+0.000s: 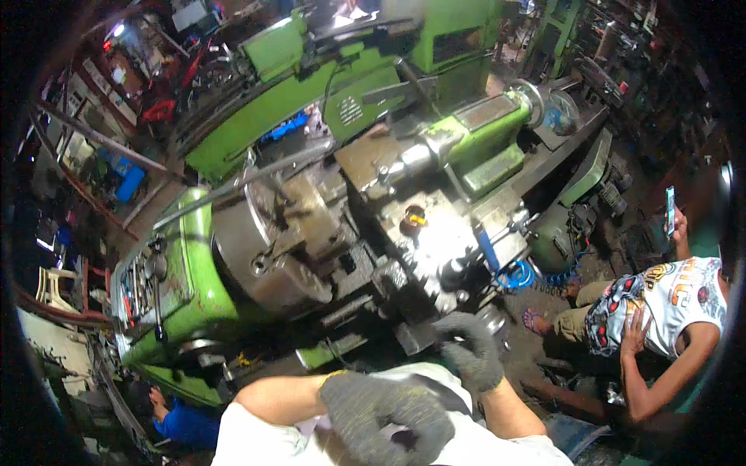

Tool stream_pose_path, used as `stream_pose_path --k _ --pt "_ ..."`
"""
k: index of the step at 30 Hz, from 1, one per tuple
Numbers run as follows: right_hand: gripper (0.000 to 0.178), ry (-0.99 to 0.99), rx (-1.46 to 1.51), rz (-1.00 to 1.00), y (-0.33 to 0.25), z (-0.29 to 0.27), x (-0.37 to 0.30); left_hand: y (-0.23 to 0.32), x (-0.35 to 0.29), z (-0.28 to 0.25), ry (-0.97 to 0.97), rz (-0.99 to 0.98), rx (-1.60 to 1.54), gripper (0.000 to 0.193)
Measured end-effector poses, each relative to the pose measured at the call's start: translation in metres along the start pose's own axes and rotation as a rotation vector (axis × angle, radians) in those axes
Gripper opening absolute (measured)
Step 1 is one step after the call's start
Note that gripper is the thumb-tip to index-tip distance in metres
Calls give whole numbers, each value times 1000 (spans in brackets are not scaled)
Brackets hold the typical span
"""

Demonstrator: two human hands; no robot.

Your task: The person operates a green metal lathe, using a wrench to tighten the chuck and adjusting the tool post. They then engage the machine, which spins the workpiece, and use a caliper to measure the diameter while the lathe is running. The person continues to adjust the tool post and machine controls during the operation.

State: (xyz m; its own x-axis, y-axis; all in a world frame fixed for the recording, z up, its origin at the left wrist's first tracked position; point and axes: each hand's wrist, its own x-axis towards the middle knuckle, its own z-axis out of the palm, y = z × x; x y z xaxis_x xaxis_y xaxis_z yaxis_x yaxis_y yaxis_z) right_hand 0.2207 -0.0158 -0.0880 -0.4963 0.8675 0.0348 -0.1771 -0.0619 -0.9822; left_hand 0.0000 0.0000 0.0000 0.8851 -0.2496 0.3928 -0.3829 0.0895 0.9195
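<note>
Both of my hands wear dark grey knit gloves. My left hand (385,419) is curled in front of my white shirt, low in the picture, with a small gap between thumb and fingers; whatever it may hold is hidden. Farther right, my right hand (472,353) is bent closed beside the front of the lathe carriage (416,334), its grip too unclear to make out. Ahead of them stands a green metal lathe (206,264). Its large steel chuck (256,241) carries heavy jaws. A tailstock (486,140) with a handwheel (532,105) sits at the far right end.
Loose tools (138,287) lie on top of the headstock. Near the brightly lit carriage are a blue handle (489,251) and a coiled blue hose (517,274). At right a person (660,311) holds a phone (671,211). A blue sleeve (190,426) shows at lower left.
</note>
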Motion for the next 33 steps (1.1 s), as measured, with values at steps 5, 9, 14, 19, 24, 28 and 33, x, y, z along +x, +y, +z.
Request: stream_pose_path --k 5,9,14,19,24,28,33 --pt "29 -193 -136 87 -16 7 43 63 50 11 1028 101 -105 40" --pt "39 -161 -235 -145 23 7 88 90 -31 -21 1286 -545 1091 39" --pt "60 -220 -141 -18 51 20 103 115 -159 -62 1333 -1202 2259 40" --pt "56 -10 -212 -58 57 41 100 99 -241 -80 1368 -1389 2092 36" --pt "41 145 -96 113 46 63 91 104 -247 -92 1334 -1295 2043 33" --pt "36 195 -139 103 44 77 90 105 -262 -96 1371 -1290 1947 33" --pt "35 234 -85 9 39 84 117 111 -246 -98 1472 -1449 1755 31"
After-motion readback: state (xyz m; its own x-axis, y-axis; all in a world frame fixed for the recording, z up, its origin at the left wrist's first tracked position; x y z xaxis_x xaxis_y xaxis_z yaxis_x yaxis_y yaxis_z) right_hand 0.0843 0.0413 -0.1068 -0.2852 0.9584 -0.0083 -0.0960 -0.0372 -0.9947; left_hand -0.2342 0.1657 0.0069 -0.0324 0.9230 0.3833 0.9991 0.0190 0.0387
